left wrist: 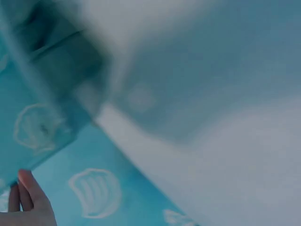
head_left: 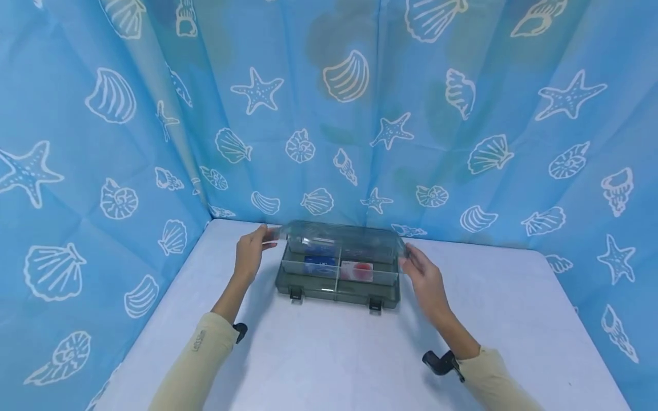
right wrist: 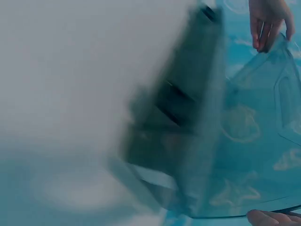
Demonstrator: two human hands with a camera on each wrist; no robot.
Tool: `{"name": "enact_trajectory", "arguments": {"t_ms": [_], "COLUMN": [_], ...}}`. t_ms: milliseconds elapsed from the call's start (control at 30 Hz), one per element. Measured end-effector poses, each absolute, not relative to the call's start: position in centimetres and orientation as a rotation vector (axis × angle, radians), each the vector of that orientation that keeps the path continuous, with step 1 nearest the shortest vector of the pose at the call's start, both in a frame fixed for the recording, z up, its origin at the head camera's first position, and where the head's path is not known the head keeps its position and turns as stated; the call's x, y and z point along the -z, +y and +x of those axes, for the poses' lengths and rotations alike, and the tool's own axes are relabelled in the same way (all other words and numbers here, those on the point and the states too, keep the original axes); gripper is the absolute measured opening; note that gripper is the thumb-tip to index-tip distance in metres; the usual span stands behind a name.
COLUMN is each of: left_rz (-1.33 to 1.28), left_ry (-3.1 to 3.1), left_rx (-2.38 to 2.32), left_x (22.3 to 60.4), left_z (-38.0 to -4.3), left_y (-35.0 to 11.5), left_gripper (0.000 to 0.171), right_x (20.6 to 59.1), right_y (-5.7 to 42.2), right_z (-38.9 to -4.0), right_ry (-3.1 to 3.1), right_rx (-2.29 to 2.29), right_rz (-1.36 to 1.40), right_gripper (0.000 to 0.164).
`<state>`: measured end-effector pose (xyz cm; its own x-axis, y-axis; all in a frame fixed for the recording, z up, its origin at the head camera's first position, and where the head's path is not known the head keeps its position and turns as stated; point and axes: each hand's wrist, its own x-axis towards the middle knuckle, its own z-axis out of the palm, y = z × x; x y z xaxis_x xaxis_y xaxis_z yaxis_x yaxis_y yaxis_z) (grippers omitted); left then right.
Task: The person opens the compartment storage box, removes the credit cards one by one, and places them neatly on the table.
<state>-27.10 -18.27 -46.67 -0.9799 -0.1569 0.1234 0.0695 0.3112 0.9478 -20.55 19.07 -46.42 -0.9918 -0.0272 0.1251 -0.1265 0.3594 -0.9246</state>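
Blue curtain backs a white table; near its far edge sits a grey case, lid raised, its ends gripped by left hand and right hand, with blue packet and white-red packet inside

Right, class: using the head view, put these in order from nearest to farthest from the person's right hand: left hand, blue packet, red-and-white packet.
1. Red-and-white packet, in the right half of the box.
2. Blue packet, in the left half.
3. Left hand, at the left end of the lid.
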Motion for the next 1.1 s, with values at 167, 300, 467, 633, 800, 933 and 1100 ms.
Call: {"name": "enact_trajectory", "arguments": {"t_ms": [167,300,467,633,800,933,1100], "left_rz": [-0.048,-0.069,-0.095,-0.019,0.147,0.228,0.265], "left_ry": [-2.367,-2.485,-2.532,-2.605,-2.810,-3.014,-3.102], "left_rx": [1.782,1.787,1.822,1.785,1.696,1.675,1.662], "left_x": [44.1,43.2,43.3,45.1,46.9,47.8,48.6], "left_z": [-29.2,-31.3,-32.9,-32.3,-31.1,-30.4,-29.8], "left_y": [-17.1,-16.5,-16.4,-17.2,-18.7,-19.3,-19.2], "left_gripper": [0.065,0.070,0.072,0.061,0.048,0.044,0.043], "right_x": [43.9,42.9,42.9,45.0,46.7,47.1,47.6], "right_y": [19.5,19.9,20.2,20.5,19.8,18.6,16.9], "right_z": [-24.9,-28.5,-31.3,-31.2,-30.2,-29.8,-29.8], "right_ry": [-2.493,-2.475,-2.442,-2.416,-2.588,-2.883,-3.168], "right_rx": [-1.600,-1.637,-1.686,-1.780,-1.900,-1.960,-1.757], "right_rz": [0.201,0.216,0.146,0.023,0.118,0.201,0.190], "right_gripper": [0.068,0.071,0.075,0.057,0.040,0.040,0.048]}}
